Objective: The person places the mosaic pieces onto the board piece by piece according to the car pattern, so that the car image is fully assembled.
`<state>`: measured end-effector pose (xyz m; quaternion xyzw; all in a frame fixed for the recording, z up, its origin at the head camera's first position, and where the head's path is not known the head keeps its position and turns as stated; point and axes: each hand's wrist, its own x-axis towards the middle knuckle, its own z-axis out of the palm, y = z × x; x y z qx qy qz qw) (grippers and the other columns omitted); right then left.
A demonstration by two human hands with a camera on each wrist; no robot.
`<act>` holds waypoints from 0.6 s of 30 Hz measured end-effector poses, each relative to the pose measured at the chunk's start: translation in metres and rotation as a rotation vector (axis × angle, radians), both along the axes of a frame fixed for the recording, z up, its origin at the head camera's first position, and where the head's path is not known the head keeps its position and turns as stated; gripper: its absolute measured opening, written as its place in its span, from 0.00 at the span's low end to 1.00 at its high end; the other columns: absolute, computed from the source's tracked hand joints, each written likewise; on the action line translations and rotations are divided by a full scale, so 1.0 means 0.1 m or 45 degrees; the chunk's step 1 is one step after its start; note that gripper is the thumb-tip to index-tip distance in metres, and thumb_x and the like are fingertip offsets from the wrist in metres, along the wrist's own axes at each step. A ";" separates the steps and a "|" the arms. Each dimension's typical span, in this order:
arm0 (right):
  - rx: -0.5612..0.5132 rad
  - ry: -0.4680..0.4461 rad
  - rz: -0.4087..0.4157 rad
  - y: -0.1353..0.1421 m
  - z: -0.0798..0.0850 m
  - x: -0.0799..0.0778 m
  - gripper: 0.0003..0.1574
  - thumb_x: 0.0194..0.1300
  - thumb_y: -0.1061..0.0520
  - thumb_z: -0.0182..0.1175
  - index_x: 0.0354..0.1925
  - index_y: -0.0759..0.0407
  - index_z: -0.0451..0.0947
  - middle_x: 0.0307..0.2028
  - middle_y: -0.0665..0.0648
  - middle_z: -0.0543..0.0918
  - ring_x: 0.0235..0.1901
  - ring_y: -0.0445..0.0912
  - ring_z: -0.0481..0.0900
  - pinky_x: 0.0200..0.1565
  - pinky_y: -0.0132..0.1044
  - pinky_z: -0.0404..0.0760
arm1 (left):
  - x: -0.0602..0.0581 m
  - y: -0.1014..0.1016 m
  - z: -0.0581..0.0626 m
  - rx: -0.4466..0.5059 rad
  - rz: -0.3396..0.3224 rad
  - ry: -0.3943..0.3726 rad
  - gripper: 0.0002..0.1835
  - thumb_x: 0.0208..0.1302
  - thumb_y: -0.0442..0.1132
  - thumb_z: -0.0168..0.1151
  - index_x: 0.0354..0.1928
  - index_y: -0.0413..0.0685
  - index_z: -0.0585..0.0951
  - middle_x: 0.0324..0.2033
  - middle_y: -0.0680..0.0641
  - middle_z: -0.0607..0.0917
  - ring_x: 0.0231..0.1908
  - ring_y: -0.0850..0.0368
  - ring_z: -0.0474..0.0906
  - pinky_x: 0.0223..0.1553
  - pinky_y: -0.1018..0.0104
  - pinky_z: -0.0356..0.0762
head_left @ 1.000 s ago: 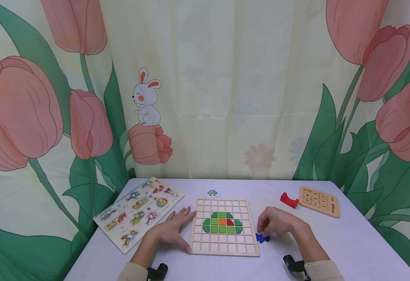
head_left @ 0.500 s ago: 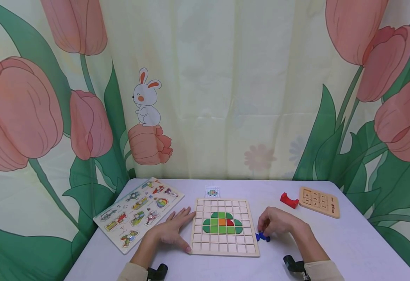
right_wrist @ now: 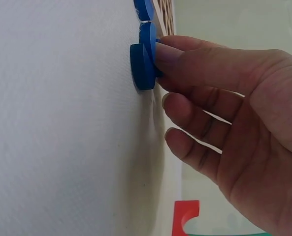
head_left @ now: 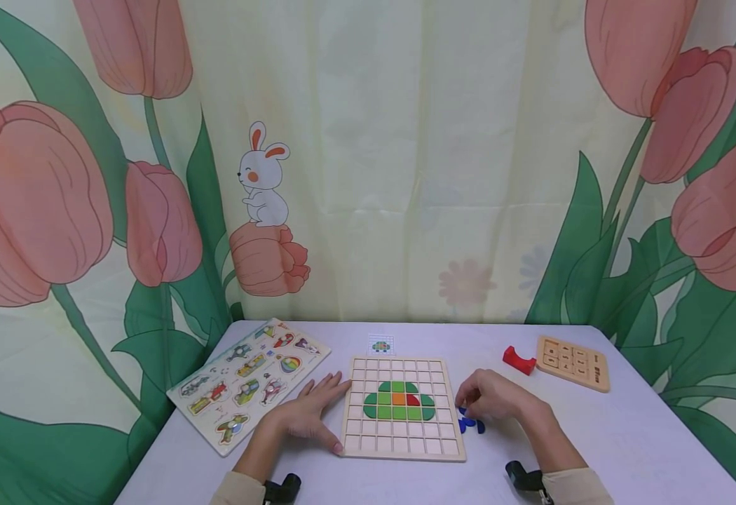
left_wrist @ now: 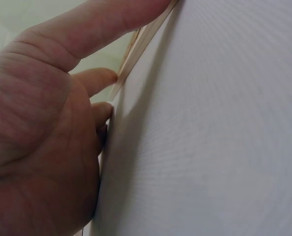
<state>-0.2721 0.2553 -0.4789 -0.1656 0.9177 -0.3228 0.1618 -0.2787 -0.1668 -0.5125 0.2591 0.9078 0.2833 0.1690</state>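
Note:
A wooden grid board (head_left: 399, 449) lies mid-table, with green tiles (head_left: 399, 414), an orange tile (head_left: 399, 398) and a red tile (head_left: 413, 400) grouped in its cells. My left hand (head_left: 310, 417) rests along the board's left edge, fingers and thumb spread; the left wrist view shows them by the wooden rim (left_wrist: 148, 39). At the board's right side, my right hand (head_left: 491, 396) pinches a small blue tile (head_left: 462, 411) between thumb and forefinger. Several loose blue tiles (head_left: 467, 424) with rounded edges lie below those fingertips. In the right wrist view, one blue tile (right_wrist: 143, 69) overlaps the thumb tip's side.
A small printed pattern card (head_left: 381, 344) lies behind the board. To the left is a picture puzzle board (head_left: 248, 386). At the back right are a red arch block (head_left: 519, 360) and a wooden number board (head_left: 573, 362). A tulip-print curtain (head_left: 368, 161) hangs behind the table.
My right hand has shifted slightly left, toward the board's edge, and the blue tiles beneath it have spread apart. The left hand and the board have stayed put.

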 end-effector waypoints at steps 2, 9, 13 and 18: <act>0.001 0.002 -0.008 0.00 0.00 0.00 0.12 0.61 0.65 0.72 0.39 0.48 0.92 0.30 0.51 0.84 0.33 0.46 0.77 0.32 0.32 0.78 | 0.01 0.00 0.01 0.004 -0.007 0.005 0.70 0.38 0.65 0.83 0.83 0.58 0.56 0.84 0.42 0.48 0.84 0.40 0.38 0.81 0.33 0.31; 0.010 0.022 -0.009 -0.02 0.01 0.01 0.12 0.61 0.65 0.72 0.37 0.48 0.92 0.30 0.50 0.84 0.33 0.46 0.77 0.31 0.33 0.78 | 0.01 0.00 0.02 -0.005 -0.010 0.014 0.69 0.38 0.65 0.83 0.83 0.59 0.56 0.84 0.43 0.48 0.84 0.40 0.38 0.81 0.33 0.31; 0.021 0.028 0.003 -0.02 0.01 0.02 0.11 0.61 0.65 0.72 0.37 0.48 0.91 0.29 0.51 0.83 0.33 0.46 0.77 0.31 0.33 0.77 | 0.00 0.00 0.01 -0.015 -0.004 0.015 0.69 0.38 0.66 0.82 0.83 0.61 0.56 0.84 0.45 0.48 0.84 0.41 0.37 0.81 0.34 0.31; 0.027 0.016 0.011 -0.03 0.01 0.02 0.11 0.61 0.66 0.72 0.36 0.50 0.88 0.30 0.52 0.82 0.36 0.47 0.76 0.34 0.36 0.78 | 0.00 -0.01 0.00 -0.009 -0.001 0.011 0.69 0.38 0.66 0.82 0.83 0.60 0.56 0.84 0.44 0.48 0.84 0.41 0.38 0.81 0.34 0.32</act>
